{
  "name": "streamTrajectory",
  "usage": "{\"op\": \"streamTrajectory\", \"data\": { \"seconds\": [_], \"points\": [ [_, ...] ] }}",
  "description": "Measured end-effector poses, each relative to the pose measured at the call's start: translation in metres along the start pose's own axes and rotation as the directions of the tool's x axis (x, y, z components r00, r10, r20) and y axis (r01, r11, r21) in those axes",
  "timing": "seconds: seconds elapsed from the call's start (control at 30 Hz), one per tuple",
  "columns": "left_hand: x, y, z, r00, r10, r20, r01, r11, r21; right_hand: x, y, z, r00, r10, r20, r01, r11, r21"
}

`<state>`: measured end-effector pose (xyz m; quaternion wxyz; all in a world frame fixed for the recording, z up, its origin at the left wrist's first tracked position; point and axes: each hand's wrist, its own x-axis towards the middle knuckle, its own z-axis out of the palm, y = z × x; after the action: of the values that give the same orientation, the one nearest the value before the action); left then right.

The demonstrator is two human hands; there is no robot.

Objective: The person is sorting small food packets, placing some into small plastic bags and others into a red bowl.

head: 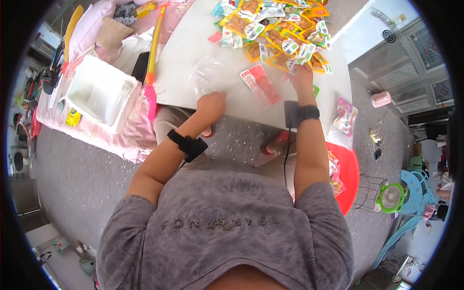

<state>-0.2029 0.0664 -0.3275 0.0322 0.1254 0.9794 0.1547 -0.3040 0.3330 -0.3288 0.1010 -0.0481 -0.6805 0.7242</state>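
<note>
My left hand (212, 106) rests at the near edge of the white table (177, 69), fingers curled; whether it pinches anything is hidden. Just beyond it lies a clear plastic bag (212, 74). My right hand (303, 76) reaches to the near side of a heap of small food packets (282, 36), its fingertips on a yellow-edged packet (295, 62). Between the hands, a pink and white food packet (261, 85) lies flat on the table. Part of a green packet (316, 90) shows beside my right wrist.
Right of my right arm, a purple-edged packet (345, 116) lies on clear plastic. Below it stands a red basin (349, 174) holding packets. To the left, a white foam box (103, 94) and a yellow and pink plastic toy (154, 54) rest on a pink-covered bed.
</note>
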Motion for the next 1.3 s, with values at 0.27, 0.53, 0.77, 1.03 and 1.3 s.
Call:
{"op": "streamTrajectory", "data": {
  "seconds": [0.27, 0.53, 0.77, 1.03, 1.3],
  "points": [
    [0.007, 0.006, 0.003, 1.000, -0.018, -0.013, 0.014, 0.962, -0.273, -0.092, -0.044, 0.000, 0.967, 0.249, 0.054, -0.247, 0.866, 0.436],
    [0.013, 0.015, 0.010, 0.999, -0.032, 0.041, 0.046, 0.891, -0.452, -0.139, -0.028, 0.014, 0.913, 0.329, 0.242, -0.407, 0.781, 0.473],
    [0.003, 0.029, 0.003, 0.999, 0.033, -0.003, -0.032, 0.910, -0.414, -0.134, -0.009, 0.020, 0.889, 0.339, 0.309, -0.455, 0.737, 0.500],
    [-0.005, 0.031, 0.008, 0.995, 0.068, -0.068, -0.084, 0.960, -0.265, -0.139, 0.011, 0.042, 0.968, -0.002, 0.253, 0.009, 1.000, -0.027],
    [-0.011, 0.032, 0.012, 0.989, 0.118, -0.089, -0.137, 0.957, -0.256, -0.149, -0.027, 0.048, 0.822, 0.480, 0.307, -0.404, 0.870, -0.281]
  ]
}}
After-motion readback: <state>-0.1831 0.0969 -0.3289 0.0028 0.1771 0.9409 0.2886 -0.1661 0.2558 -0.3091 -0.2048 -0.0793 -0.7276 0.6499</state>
